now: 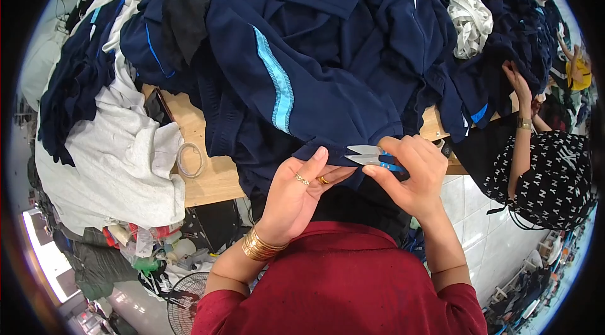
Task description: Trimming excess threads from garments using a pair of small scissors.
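Note:
My right hand (413, 171) is closed around a pair of thread snips (368, 150) with silver blades and a blue handle. The blades are parted, their tips at the hem of a navy garment (334, 105). Pinched between the thumb and fingers of my left hand (309, 187) is the edge of that garment, just left of the blades. A light blue stitched stripe (275, 76) runs along the garment above my left hand. Any thread at the blade tips is too small to make out.
More navy garments heap across the wooden table (205, 177). On the left hang a light grey cloth (126, 171) and a tape roll (190, 160) lies beside it. A bundle of white strips (467, 20) sits at upper right. Another person (542, 171) works at the right; a fan (189, 297) stands lower left.

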Motion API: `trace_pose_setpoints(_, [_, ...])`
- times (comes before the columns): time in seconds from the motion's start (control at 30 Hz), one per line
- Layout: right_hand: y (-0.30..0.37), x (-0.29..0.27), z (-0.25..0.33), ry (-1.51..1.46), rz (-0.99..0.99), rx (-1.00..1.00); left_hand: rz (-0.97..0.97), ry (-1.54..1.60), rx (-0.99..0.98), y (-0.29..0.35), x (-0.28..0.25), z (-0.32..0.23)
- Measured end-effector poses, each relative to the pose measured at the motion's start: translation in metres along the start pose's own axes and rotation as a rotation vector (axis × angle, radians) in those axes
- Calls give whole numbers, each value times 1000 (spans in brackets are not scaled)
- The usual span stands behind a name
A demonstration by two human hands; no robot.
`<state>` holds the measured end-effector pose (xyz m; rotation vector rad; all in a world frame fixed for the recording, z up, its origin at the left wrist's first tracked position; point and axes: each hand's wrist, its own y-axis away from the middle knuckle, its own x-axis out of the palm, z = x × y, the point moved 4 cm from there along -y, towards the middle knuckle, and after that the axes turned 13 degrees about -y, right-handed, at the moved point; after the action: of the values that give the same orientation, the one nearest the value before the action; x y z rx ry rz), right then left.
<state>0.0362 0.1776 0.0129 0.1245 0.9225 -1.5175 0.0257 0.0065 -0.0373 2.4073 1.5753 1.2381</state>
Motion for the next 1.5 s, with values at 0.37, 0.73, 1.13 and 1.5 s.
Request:
trace_pose_setpoints(0.37, [-3, 4, 0, 15, -16, -33, 30, 16, -10, 0, 6, -3])
trace_pose_setpoints(0.73, [1, -1, -10, -138, -76, 60, 7, 40, -12, -1, 4, -2])
trace_pose_setpoints(1.13, [0, 6, 1, 37, -22, -26, -31, -7, 12, 1, 10, -4])
trace_pose_setpoints(1.5, [2, 5, 1, 127, -48, -44, 12, -60, 84, 1, 8, -4])
